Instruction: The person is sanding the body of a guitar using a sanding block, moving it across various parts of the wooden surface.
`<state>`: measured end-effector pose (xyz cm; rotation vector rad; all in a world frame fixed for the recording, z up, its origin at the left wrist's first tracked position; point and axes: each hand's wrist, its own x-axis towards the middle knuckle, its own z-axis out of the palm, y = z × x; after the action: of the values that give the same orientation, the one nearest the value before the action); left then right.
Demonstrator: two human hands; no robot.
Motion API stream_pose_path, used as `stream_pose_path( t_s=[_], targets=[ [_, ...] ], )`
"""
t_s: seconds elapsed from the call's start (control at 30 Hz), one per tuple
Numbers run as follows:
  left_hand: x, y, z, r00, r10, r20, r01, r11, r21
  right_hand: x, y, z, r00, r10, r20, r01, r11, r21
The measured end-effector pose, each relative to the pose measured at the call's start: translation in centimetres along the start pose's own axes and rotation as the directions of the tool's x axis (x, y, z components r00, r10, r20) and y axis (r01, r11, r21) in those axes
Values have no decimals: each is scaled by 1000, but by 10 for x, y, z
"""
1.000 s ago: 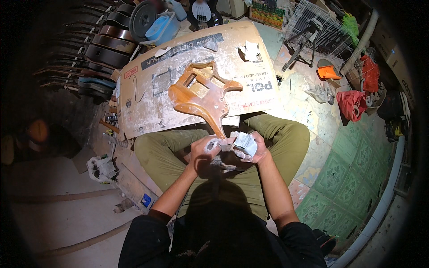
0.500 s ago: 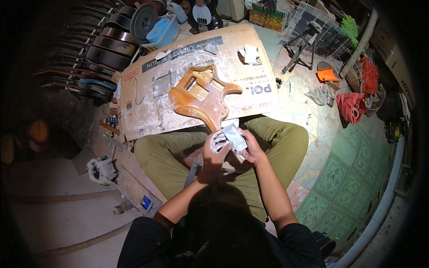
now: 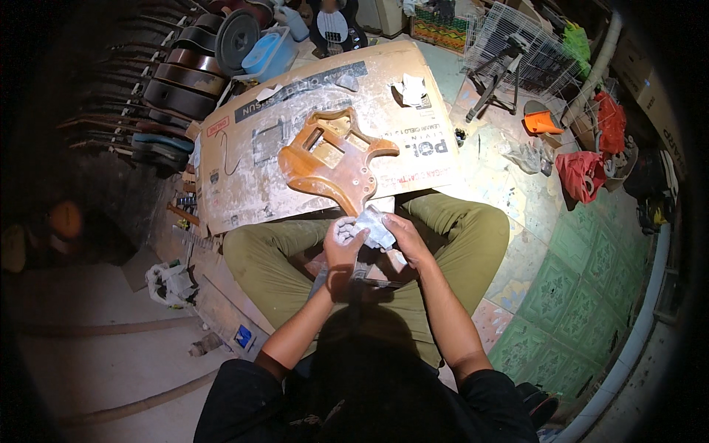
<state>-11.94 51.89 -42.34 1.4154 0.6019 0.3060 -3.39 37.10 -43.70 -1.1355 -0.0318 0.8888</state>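
Above my lap, both hands hold a pale grey piece of sandpaper (image 3: 376, 227) dulled with white dust. My left hand (image 3: 344, 242) is closed at its left edge, thumb on top and dusty fingers curled beneath. At its right side my right hand (image 3: 408, 240) pinches the sheet. Just beyond my hands lies a brown wooden electric guitar body (image 3: 340, 156), flat, with cut-out cavities and several small holes near its neck end. White dust streaks its surface. The guitar body rests on a flattened cardboard sheet (image 3: 244, 188), and its near tip comes close to the sandpaper.
A row of guitars (image 3: 177, 92) stands at the far left beside a blue plastic tub (image 3: 267, 53). Far right are a black tripod (image 3: 498, 77), a wire cage (image 3: 532, 37) and a red bag (image 3: 581, 177). Paper scraps (image 3: 414, 90) lie on the cardboard.
Both hands have shifted slightly left with the sandpaper. The sheet has turned and now shows a less even, bent outline. The guitar body stays in place.
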Motion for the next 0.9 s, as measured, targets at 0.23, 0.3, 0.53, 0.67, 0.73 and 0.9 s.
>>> stream_pose_path(
  t_s=[0.23,0.3,0.53,0.67,0.73,0.9],
  targets=[
    [7,21,-3,997,44,65,-57,979,198,-2,-1,-2,997,75,-12,-73,990,117],
    [7,27,-3,997,17,76,-31,982,185,-4,-4,-3,994,105,-3,-104,991,81],
    [11,39,-6,975,-103,196,75,986,146,-10,-13,-2,974,218,63,-227,940,257],
    [12,40,-8,978,-77,194,42,983,180,-11,-15,0,969,162,186,-195,965,176],
    [11,40,-8,973,-49,227,1,978,210,-11,-14,1,973,154,174,-182,970,161],
    [12,34,-8,976,-74,206,33,980,195,-11,-9,2,980,118,159,-145,975,168]
  ],
)
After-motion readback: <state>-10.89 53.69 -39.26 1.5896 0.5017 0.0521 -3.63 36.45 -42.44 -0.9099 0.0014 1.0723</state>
